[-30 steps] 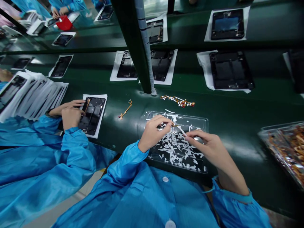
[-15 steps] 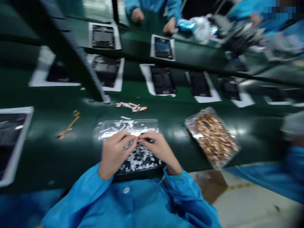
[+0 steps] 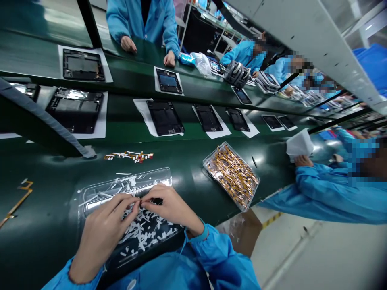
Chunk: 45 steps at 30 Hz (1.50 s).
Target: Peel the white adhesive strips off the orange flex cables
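Over a clear plastic tray (image 3: pixel 161 173), my left hand (image 3: pixel 102 227) and my right hand (image 3: pixel 172 204) meet fingertip to fingertip. Both are closed in a pinch; whatever lies between the fingers is too small and covered to name. Many narrow white strips (image 3: pixel 145 237) are scattered in the tray below them. Beyond the tray, a little group of orange-and-white flex cables (image 3: pixel 130 156) lies on the green bench. One longer flex cable (image 3: pixel 16 204) is at the far left. To the right stands a clear box heaped with copper-coloured flex cables (image 3: pixel 232 175).
Dark tablet-like panels (image 3: pixel 165 117) on white sheets line the raised shelf behind. A slanting post (image 3: pixel 42 112) rises at left. Across the bench are a co-worker's hands (image 3: pixel 169 59); another person's blue sleeve (image 3: pixel 326 185) is at right. A cardboard box (image 3: pixel 249 231) sits below the bench edge.
The view has swung to the right, so the tray, hands and cable box appear further left. My fingertips stay pinched together over the tray.
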Motion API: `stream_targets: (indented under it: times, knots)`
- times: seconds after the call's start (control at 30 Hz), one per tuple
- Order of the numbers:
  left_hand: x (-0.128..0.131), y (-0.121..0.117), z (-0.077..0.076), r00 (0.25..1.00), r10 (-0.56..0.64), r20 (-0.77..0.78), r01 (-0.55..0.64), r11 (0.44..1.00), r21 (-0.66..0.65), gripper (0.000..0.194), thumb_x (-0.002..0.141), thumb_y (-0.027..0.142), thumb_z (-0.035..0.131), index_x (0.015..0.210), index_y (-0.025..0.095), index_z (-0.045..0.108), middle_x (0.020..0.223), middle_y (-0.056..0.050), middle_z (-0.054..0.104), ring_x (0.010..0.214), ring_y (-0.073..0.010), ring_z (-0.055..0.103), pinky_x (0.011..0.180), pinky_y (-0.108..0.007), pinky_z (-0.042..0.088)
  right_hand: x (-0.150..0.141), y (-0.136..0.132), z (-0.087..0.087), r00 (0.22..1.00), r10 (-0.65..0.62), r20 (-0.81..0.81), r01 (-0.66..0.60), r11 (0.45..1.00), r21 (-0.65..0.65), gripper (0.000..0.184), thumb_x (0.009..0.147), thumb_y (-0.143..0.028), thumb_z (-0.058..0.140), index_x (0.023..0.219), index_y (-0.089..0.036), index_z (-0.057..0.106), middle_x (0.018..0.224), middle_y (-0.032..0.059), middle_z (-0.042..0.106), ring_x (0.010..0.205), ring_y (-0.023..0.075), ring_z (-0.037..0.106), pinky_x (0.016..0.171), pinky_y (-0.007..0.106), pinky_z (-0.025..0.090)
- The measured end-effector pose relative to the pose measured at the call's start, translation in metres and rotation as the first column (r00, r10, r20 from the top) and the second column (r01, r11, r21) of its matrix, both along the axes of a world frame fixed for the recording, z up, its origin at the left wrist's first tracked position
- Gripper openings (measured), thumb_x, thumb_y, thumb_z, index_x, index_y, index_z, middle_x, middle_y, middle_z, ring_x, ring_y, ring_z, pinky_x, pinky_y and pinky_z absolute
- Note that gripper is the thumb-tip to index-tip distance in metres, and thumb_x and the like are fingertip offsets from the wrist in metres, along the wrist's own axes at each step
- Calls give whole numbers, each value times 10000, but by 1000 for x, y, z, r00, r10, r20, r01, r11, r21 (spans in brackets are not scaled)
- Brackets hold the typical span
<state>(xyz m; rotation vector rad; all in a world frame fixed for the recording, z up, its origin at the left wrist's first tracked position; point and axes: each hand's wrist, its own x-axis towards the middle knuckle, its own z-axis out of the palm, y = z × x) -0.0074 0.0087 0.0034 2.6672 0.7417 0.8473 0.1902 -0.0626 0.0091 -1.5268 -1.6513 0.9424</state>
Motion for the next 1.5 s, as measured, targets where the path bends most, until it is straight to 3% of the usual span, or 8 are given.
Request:
stream_targets:
  times: [0.27, 0.47, 0.6, 0.73, 0.83, 1.13, 1.33, 1.5]
  knots:
    - [-5, 11, -9, 1000, 19, 6, -19, 1000, -21, 128, 982, 253, 532, 911, 222, 633, 902, -7, 722, 626, -160, 670, 534, -301, 464, 1, 6, 5, 998, -5, -66, 3, 999, -39, 138, 949, -319, 648, 978, -233, 751, 937, 10, 725, 905, 154, 650, 877, 309, 506]
    - [-26, 22, -15, 977, 170, -127, -181, 980, -78, 92, 958, 250, 582, 913, 210, 653, 938, -8, 720, 733, -172, 678, 633, -296, 451, 33, -12, 32, 960, -149, -239, 116, 982, -149, 225, 965, -358, 623, 1039, -190, 754, 940, 32, 653, 628, 96, 639, 595, 254, 533]
    - [-24, 15, -4, 975, 205, -80, -217, 957, -193, 157, 957, 204, 585, 826, 175, 666, 841, -22, 705, 756, -159, 674, 702, -277, 484, 43, -17, 43, 991, -126, -55, 115, 980, -160, 222, 963, -358, 633, 1090, -237, 769, 936, 44, 671, 677, 120, 653, 607, 260, 554]
    - [-1, 4, 12, 975, 102, 196, -14, 915, -402, 115, 958, 249, 628, 923, 179, 713, 919, -59, 724, 848, -162, 686, 790, -300, 554, 33, -11, 41, 999, -4, 42, 9, 991, -136, 589, 931, -375, 678, 1497, -340, 516, 905, 18, 711, 730, 159, 679, 662, 291, 604]
    - [14, -5, 20, 964, -19, 265, 144, 875, -462, 112, 950, 273, 656, 977, 195, 732, 971, -62, 748, 897, -169, 707, 814, -317, 580, 22, -7, 38, 993, 88, 80, -79, 991, -110, 699, 934, -395, 667, 1574, -355, 390, 853, 1, 710, 663, 155, 676, 604, 278, 595]
    - [12, -16, 16, 938, 212, 274, -20, 823, -568, 58, 892, 179, 649, 916, 180, 702, 882, -36, 710, 776, -136, 674, 737, -280, 579, 16, -5, 42, 972, 86, 220, -110, 989, 99, 459, 991, -318, 595, 1449, -316, 562, 1056, 31, 785, 893, 238, 764, 771, 379, 626]
    - [15, -16, 17, 958, 166, 235, -47, 896, -442, 97, 905, 198, 630, 934, 170, 719, 887, -50, 724, 797, -149, 682, 735, -288, 573, 13, -7, 42, 950, -14, 311, -59, 973, 224, 532, 988, -272, 612, 1505, -305, 492, 1085, 36, 787, 884, 238, 770, 719, 350, 610]
    - [18, -15, 17, 952, 177, 250, -50, 895, -442, 100, 893, 175, 632, 941, 161, 718, 912, -53, 721, 784, -137, 674, 727, -276, 568, 11, -4, 40, 941, -19, 339, -66, 969, 238, 208, 980, -288, 618, 1169, -253, 696, 1006, 44, 777, 859, 225, 751, 727, 339, 580]
